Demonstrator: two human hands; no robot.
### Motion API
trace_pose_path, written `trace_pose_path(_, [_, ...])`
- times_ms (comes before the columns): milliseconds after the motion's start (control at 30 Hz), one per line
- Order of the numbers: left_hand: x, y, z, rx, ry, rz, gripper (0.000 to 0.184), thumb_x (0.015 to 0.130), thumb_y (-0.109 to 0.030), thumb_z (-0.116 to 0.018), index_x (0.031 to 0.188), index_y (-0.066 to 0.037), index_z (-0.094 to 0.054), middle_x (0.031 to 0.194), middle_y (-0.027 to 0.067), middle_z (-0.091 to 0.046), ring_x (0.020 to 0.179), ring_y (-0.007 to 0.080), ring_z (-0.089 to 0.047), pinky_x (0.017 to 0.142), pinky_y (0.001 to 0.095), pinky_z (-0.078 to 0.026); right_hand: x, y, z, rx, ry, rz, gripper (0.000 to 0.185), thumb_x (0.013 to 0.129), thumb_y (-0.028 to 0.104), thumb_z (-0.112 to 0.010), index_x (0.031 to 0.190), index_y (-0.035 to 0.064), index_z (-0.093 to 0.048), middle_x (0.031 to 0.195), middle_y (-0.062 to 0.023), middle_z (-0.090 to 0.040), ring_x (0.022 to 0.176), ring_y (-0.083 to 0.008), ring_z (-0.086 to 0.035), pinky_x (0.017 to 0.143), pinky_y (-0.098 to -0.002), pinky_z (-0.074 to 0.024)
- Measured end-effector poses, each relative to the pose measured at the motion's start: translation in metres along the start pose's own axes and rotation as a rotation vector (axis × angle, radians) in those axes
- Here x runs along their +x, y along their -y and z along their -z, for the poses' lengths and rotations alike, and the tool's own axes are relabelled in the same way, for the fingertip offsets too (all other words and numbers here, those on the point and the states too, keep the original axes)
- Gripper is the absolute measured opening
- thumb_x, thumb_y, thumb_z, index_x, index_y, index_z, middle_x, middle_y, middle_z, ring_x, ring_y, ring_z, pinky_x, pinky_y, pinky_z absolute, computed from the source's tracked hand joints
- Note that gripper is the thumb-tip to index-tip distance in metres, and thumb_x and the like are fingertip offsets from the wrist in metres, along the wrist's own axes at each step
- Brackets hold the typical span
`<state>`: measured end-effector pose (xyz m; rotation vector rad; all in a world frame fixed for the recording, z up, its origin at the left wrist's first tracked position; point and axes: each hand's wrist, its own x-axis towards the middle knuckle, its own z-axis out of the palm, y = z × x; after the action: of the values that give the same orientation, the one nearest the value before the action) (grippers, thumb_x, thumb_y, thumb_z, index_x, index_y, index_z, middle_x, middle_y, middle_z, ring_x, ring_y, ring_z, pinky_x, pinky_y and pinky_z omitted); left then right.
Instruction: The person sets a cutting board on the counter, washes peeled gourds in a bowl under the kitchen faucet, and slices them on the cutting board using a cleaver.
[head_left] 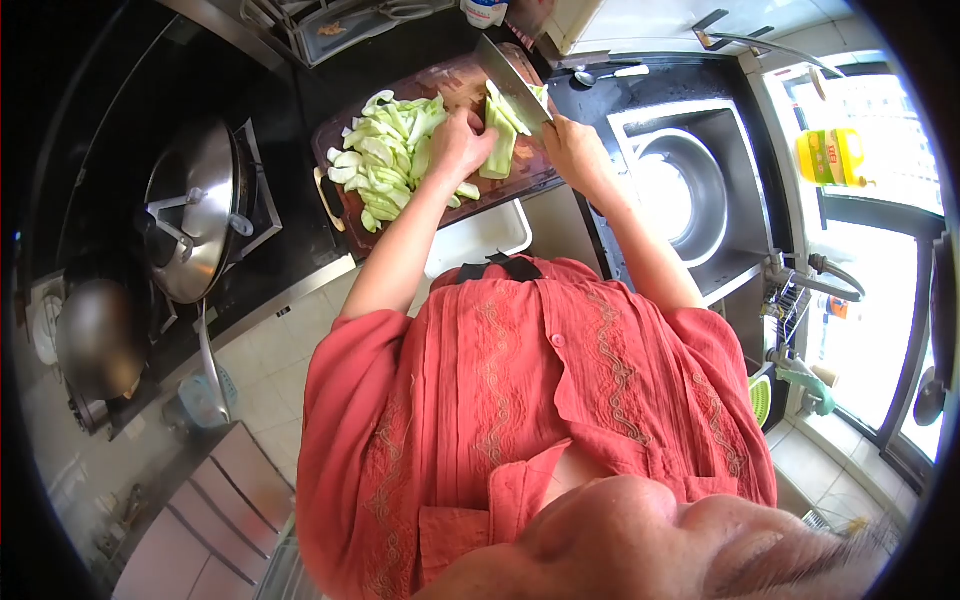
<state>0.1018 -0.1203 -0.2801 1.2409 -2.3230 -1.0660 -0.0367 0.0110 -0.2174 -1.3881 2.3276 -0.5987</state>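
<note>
My right hand (pixel 578 155) is closed round the handle of a broad-bladed kitchen knife (pixel 508 82). The blade stands on edge over pale green vegetable strips (pixel 500 150) on the brown cutting board (pixel 455 215). Just left of the blade, my left hand (pixel 463 145) is curled with its thumb side against these strips; the fingertips are partly hidden. A heap of cut pale green vegetable slices (pixel 385 150) covers the board's left part, beside my left wrist.
To the right is a sink (pixel 740 190) holding a metal basin (pixel 690 195). A spoon (pixel 610 73) lies behind it. At left, a lidded pan (pixel 195 225) is on the stove. Below the board shows a white container (pixel 480 240). A yellow bottle (pixel 830 158) stands by the window.
</note>
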Motion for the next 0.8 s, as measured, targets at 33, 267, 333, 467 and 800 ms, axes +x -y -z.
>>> trace_pose_path(33, [-0.006, -0.004, 0.001, -0.057, 0.0, 0.07, 0.032, 0.069, -0.029, -0.068, 0.084, -0.001, -0.066, 0.079, 0.0159, -0.067, 0.072, 0.026, -0.065, 0.068, 0.0362, -0.05, -0.007, 0.004, 0.004, -0.07, -0.013, 0.021, 0.03, 0.09, 0.024, -0.045, 0.089, -0.0028, -0.058, 0.077, -0.0254, -0.063, 0.078, -0.0412, -0.063, 0.071, -0.0486, -0.0503])
trace_pose_path(267, [0.004, 0.001, -0.03, -0.532, 0.033, 0.346, 0.029, 0.065, -0.027, -0.071, 0.08, -0.002, -0.07, 0.079, 0.0142, -0.069, 0.074, 0.0233, -0.065, 0.07, 0.0323, -0.048, -0.036, 0.021, 0.001, -0.314, 0.121, 0.027, 0.015, 0.086, 0.012, -0.047, 0.09, -0.0008, -0.053, 0.075, -0.0223, -0.064, 0.075, -0.0371, -0.066, 0.067, -0.0455, -0.052])
trace_pose_path(333, [0.009, 0.01, -0.036, -0.595, 0.045, 0.34, 0.031, 0.064, -0.027, -0.073, 0.081, -0.002, -0.07, 0.078, 0.0117, -0.069, 0.074, 0.0196, -0.065, 0.071, 0.0315, -0.048, -0.036, 0.025, -0.003, -0.322, 0.114, 0.049, 0.013, 0.084, 0.008, -0.047, 0.09, -0.0017, -0.052, 0.074, -0.0222, -0.065, 0.075, -0.0355, -0.066, 0.066, -0.0443, -0.0524])
trace_pose_path(467, [0.015, 0.007, -0.03, -0.412, 0.079, 0.328, 0.035, 0.066, -0.033, -0.072, 0.081, -0.001, -0.07, 0.081, 0.0127, -0.069, 0.076, 0.022, -0.065, 0.074, 0.0321, -0.048, -0.038, 0.031, 0.003, -0.309, 0.089, 0.078, 0.013, 0.086, 0.01, -0.046, 0.09, -0.0009, -0.052, 0.072, -0.0224, -0.064, 0.072, -0.0368, -0.066, 0.064, -0.0451, -0.052])
trace_pose_path(800, [0.01, 0.005, -0.025, -0.281, 0.107, 0.351, 0.029, 0.066, -0.019, -0.059, 0.082, 0.004, -0.069, 0.079, 0.0211, -0.067, 0.076, 0.0323, -0.066, 0.069, 0.0381, -0.048, -0.011, 0.027, -0.05, -0.299, 0.091, 0.029, 0.013, 0.084, 0.008, -0.047, 0.09, -0.0034, -0.051, 0.073, -0.0252, -0.064, 0.075, -0.0357, -0.067, 0.066, -0.0429, -0.0535])
